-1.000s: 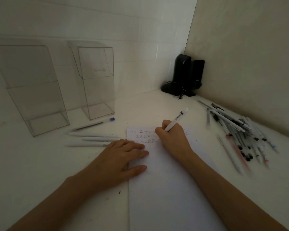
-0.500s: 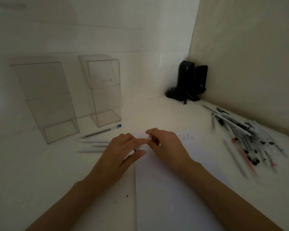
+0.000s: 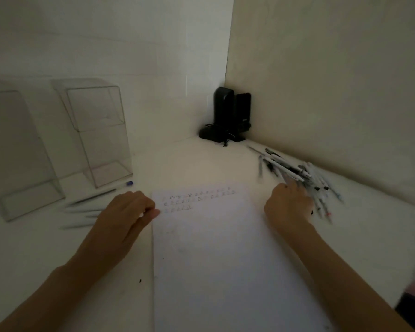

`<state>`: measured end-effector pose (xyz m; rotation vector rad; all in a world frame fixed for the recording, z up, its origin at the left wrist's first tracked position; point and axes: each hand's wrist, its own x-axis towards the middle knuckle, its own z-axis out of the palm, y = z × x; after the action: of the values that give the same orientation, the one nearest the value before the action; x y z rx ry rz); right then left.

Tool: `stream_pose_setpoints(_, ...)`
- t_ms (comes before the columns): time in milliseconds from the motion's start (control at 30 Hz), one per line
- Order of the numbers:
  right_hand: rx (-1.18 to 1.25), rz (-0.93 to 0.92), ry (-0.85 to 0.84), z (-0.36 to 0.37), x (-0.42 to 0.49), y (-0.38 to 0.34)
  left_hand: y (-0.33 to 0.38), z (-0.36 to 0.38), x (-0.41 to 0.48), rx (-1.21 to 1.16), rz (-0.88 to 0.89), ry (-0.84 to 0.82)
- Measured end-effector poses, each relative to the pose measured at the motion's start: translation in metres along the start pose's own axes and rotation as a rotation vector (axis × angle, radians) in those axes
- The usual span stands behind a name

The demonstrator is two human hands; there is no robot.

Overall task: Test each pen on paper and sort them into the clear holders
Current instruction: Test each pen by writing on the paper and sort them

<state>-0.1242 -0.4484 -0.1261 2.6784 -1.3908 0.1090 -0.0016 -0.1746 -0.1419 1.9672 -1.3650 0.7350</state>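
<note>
Curling loosely beside flat paper, left hand; right hand, grip unclear, touches slim pens.

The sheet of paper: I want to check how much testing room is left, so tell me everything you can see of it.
The sheet of paper is white and plain and lies flat on the desk, running off the near edge of the view. Three short rows of small test marks sit at its far end, the third shortest; the rest looks nearly blank. The left hand touches its left edge near the marks. The right hand lies beyond its right edge, at the pile of pens.
</note>
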Motion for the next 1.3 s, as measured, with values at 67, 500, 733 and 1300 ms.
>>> stream_pose_setpoints(67, -0.006, 0.006, 0.009, 0.003, 0.001, 0.001, 0.002, -0.001, -0.002, 0.004, 0.031, -0.037)
stream_pose_setpoints(500, 0.41, -0.297, 0.289, 0.01, 0.007, -0.016, -0.014, 0.016, -0.014, 0.082, -0.109, -0.199)
stream_pose_setpoints(733, 0.665, -0.768, 0.443, 0.006, -0.013, -0.057, -0.028, 0.022, -0.018, 0.154, -0.133, -0.191)
stream_pose_setpoints(1300, 0.741, -0.896, 0.56, 0.014, -0.021, -0.071, -0.015, 0.021, -0.019, 0.137, -0.105, -0.281)
